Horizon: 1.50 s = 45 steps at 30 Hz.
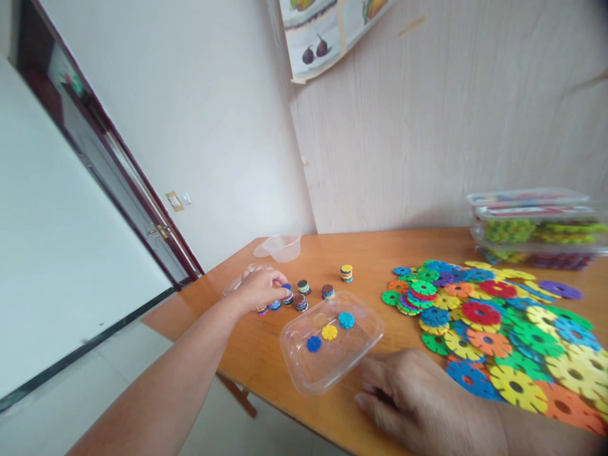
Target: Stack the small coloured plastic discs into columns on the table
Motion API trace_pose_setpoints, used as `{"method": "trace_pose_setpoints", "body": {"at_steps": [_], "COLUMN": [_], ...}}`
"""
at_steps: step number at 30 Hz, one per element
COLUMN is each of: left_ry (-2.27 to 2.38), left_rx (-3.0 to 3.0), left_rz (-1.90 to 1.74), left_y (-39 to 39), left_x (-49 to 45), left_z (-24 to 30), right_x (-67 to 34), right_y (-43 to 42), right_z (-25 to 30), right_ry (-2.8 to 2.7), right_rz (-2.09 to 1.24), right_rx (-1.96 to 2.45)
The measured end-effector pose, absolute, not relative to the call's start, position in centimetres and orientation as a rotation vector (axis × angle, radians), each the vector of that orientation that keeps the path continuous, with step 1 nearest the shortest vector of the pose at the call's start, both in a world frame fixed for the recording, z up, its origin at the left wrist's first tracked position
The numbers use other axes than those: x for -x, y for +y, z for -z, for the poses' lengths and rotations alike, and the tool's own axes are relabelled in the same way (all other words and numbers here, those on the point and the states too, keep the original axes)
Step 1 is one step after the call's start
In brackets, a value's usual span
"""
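Note:
My left hand [260, 288] reaches out over the far left part of the wooden table [370, 253], its fingers curled onto a small stack of coloured discs [287, 295] in a row of similar stacks. My right hand [418, 396] rests near the table's front edge with its fingers curled under, right beside a clear plastic tray [365, 326]. Inside the tray lie a blue disc [314, 343], a yellow disc [329, 332] and a teal disc [346, 320]. I cannot see whether anything is under the right hand.
A big heap of flat coloured flower-shaped discs [498, 323] covers the table's right half. Stacked clear boxes of more pieces [536, 228] stand at the back right. A clear cup [282, 247] sits near the far left corner. One separate disc stack [346, 273] stands mid-table.

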<state>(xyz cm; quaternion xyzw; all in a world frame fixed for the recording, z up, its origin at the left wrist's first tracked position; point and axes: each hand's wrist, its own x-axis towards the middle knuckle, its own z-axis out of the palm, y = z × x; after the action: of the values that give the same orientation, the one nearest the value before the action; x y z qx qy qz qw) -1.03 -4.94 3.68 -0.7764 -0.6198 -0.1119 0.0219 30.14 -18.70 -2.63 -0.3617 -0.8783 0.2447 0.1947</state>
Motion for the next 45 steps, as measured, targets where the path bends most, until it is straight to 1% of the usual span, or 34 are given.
{"method": "trace_pose_setpoints", "body": {"at_steps": [4, 7, 13, 15, 20, 24, 28, 31, 34, 36, 38, 42, 43, 45], "left_ry": [-1.918, -1.778, -1.400, -1.344, -1.292, -1.279, -1.296, -1.304, -1.325, -1.379, -1.484, -1.774, -1.835, -1.925], "left_rx": [2.425, 2.487, 2.638, 2.685, 2.717, 2.716, 2.737, 2.765, 2.794, 2.785, 2.730, 2.421, 2.306, 2.095], "left_rz": [0.454, 0.482, 0.327, 0.249, 0.030, -0.080, -0.131, -0.086, 0.011, 0.166, 0.473, 1.304, 1.429, 1.518], "left_y": [-5.5, -7.1, -12.4, -13.6, -14.7, -14.9, -15.0, -15.0, -14.9, -14.7, -14.2, -13.2, -13.0, -12.7], "left_x": [1.3, 0.4, -3.6, -4.4, -5.2, -5.6, -6.0, -6.0, -5.8, -5.5, -4.8, -2.2, -1.3, 0.8], "left_z": [-4.2, -5.1, -6.3, -6.2, -5.4, -5.8, -6.5, -6.8, -7.0, -7.0, -6.7, -4.7, -3.9, -2.2], "right_x": [-30.2, -30.3, -30.3, -30.2, -30.2, -30.2, -30.2, -30.2, -30.3, -30.3, -30.4, -30.5, -30.5, -30.5], "right_y": [-18.7, -18.6, -18.8, -18.8, -18.8, -18.7, -18.7, -18.7, -18.7, -18.7, -18.7, -18.7, -18.7, -18.7], "right_z": [2.9, 3.1, 2.8, 2.6, 2.6, 2.9, 2.8, 2.6, 2.6, 2.7, 2.7, 2.7, 2.7, 2.6], "right_ry": [-2.456, -2.464, -2.479, -2.483, -2.480, -2.471, -2.468, -2.472, -2.473, -2.475, -2.480, -2.484, -2.483, -2.480], "right_rz": [-0.670, -0.672, -0.646, -0.640, -0.645, -0.638, -0.645, -0.650, -0.645, -0.637, -0.637, -0.653, -0.652, -0.647], "right_rx": [1.004, 0.997, 1.006, 1.010, 1.024, 1.015, 1.014, 1.005, 1.009, 1.014, 1.014, 1.014, 1.012, 1.005]}}
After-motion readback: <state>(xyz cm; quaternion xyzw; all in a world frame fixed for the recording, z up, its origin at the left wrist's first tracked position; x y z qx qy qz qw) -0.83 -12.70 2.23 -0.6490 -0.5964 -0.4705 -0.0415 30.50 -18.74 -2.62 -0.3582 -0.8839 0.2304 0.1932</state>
